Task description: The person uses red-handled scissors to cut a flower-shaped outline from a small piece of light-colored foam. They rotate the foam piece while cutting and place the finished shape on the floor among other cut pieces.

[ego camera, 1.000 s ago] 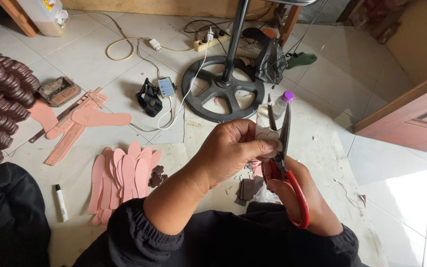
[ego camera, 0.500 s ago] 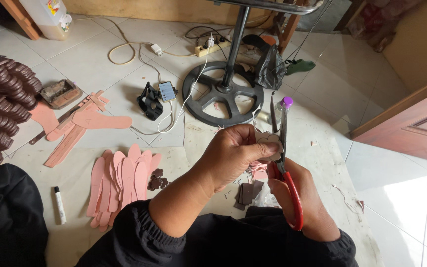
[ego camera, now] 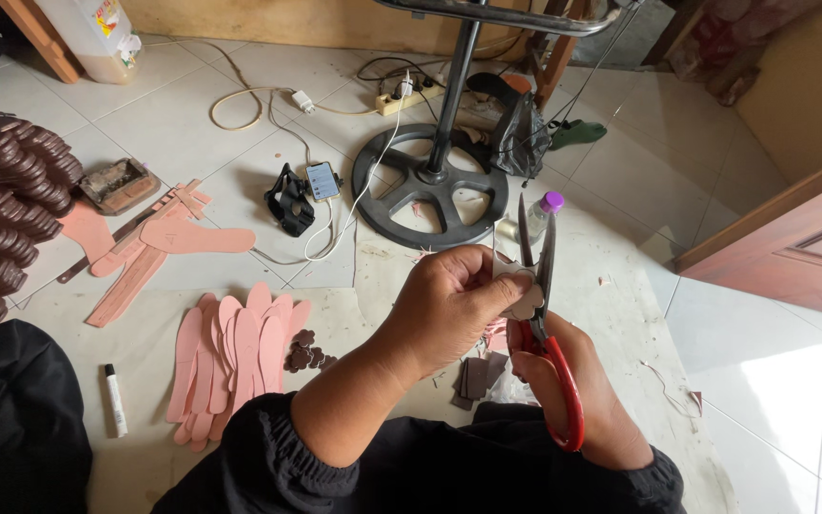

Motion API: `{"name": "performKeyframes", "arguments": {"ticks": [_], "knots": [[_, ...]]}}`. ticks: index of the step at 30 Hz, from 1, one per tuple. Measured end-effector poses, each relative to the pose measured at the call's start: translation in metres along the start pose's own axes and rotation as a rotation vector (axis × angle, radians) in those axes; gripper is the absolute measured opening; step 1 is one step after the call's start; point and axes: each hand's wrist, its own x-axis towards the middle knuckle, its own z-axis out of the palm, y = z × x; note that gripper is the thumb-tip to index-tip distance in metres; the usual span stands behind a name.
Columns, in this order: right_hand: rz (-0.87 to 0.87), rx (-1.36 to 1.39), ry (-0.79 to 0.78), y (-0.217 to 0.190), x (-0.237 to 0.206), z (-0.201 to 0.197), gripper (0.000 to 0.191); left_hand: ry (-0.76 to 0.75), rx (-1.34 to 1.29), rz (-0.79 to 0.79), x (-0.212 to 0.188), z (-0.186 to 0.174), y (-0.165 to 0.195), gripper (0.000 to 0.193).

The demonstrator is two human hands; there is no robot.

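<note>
Person seated on the tiled floor [ego camera: 202,124], cutting small pieces. Left hand [ego camera: 449,305] has its fingers pinched on a small pale scalloped piece [ego camera: 523,290], held up in front of the body, above the floor mat [ego camera: 620,314]. Right hand [ego camera: 577,390] grips red-handled scissors [ego camera: 546,324] — blades parted and pointing up, the piece sitting between them.

Judged progress: partway. The piece's edge already looks rounded in lobes; the cut appears unfinished. A small heap of dark cut bits [ego camera: 304,354] lies on the mat beside a fanned row of pink insoles [ego camera: 235,357] — finished output, likely. Dark strips [ego camera: 476,376] under the hands look like stock left to cut. More pink sole shapes [ego camera: 178,238] lie farther left.
</note>
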Motion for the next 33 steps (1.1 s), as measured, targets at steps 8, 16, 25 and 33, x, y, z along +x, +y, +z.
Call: {"name": "performKeyframes", "arguments": {"ticks": [8, 16, 25, 33], "knots": [[0.046, -0.007, 0.003, 0.001, 0.000, 0.000, 0.010, -0.001, -0.016, 0.011, 0.000, -0.003, -0.002, 0.016], [0.003, 0.020, -0.039, -0.003, -0.003, 0.002, 0.015, -0.011, 0.132, -0.010, -0.004, -0.005, 0.006, 0.015], [0.024, -0.047, -0.063, -0.002, -0.004, 0.000, 0.013, -0.005, 0.276, 0.007, -0.006, -0.016, 0.014, 0.018], [-0.013, 0.017, -0.076, -0.003, -0.005, 0.005, 0.011, 0.017, 0.156, 0.051, -0.006, -0.013, 0.007, 0.018]]}}
